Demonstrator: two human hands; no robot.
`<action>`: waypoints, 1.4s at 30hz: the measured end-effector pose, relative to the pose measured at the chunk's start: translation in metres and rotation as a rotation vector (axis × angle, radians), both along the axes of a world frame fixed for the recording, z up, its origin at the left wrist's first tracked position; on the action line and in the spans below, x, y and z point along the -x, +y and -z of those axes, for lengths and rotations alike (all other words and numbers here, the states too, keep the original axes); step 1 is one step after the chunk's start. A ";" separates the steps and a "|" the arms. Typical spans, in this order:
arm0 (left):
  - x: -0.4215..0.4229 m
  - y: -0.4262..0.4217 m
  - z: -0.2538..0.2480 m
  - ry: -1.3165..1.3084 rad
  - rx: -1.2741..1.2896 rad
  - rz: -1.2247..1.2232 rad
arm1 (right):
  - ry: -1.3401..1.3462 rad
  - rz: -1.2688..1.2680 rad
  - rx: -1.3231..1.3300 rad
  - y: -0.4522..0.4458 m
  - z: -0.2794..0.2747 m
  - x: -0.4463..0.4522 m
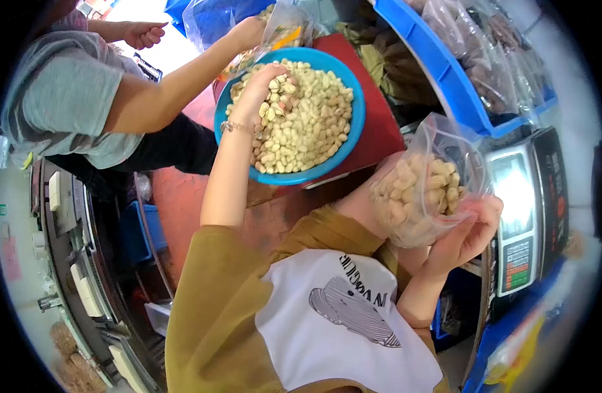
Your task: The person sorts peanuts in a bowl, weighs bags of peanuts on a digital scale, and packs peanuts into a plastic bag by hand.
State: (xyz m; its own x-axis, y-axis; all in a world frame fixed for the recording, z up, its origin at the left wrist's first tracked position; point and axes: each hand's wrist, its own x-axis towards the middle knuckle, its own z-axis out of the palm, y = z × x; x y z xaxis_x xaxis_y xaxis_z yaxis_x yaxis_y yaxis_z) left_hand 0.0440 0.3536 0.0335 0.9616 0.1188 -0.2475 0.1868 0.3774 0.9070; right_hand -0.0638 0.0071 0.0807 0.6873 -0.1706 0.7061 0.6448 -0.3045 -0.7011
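Observation:
My left hand [263, 80], a bracelet at its wrist, is in a blue basin [357, 108] full of pale split-shelled nuts that look like pistachios [314, 121]. Its fingers curl around a small heap of these nuts [278, 98]. On the right, my right hand [474, 229] pinches the edge of a clear plastic bag [468, 160]. Inside the bag are larger-looking tan nuts in their shells [412, 190]. The bag hangs beside the basin, apart from it, in front of my shirt.
A co-worker in a grey shirt [72, 92] stands at the left, one hand [248, 33] at another bag of nuts [291, 29]. The basin rests on a red surface [373, 118]. A lit digital scale [514, 216] and a blue crate [445, 59] with bagged goods are at the right.

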 end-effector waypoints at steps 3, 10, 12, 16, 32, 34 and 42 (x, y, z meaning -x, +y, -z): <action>0.009 0.007 0.008 0.055 -0.073 -0.078 | -0.024 0.010 0.043 0.000 0.001 -0.001; 0.020 0.042 0.040 0.056 0.423 -0.014 | -0.051 -0.012 0.130 0.007 0.000 -0.006; 0.022 0.041 0.046 0.017 0.537 0.016 | -0.042 -0.035 0.120 0.010 0.000 -0.007; 0.026 0.037 0.047 0.006 0.638 0.064 | -0.052 -0.032 0.124 0.011 0.000 -0.007; 0.011 0.029 0.054 0.086 0.564 0.143 | -0.084 0.094 0.128 0.000 0.008 -0.001; 0.006 0.029 0.044 0.127 0.486 0.168 | -0.072 0.103 0.120 -0.001 0.008 0.000; -0.014 0.051 0.043 0.146 0.543 0.044 | -0.085 0.112 0.139 0.000 0.008 0.005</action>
State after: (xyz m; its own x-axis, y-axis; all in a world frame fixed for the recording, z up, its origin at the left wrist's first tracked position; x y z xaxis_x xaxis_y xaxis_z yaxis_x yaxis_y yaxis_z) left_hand 0.0575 0.4050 -0.0092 0.9141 -0.1023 -0.3924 0.3217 0.7720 0.5482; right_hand -0.0685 0.0076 0.0725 0.6066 -0.1395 0.7826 0.6562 -0.4679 -0.5920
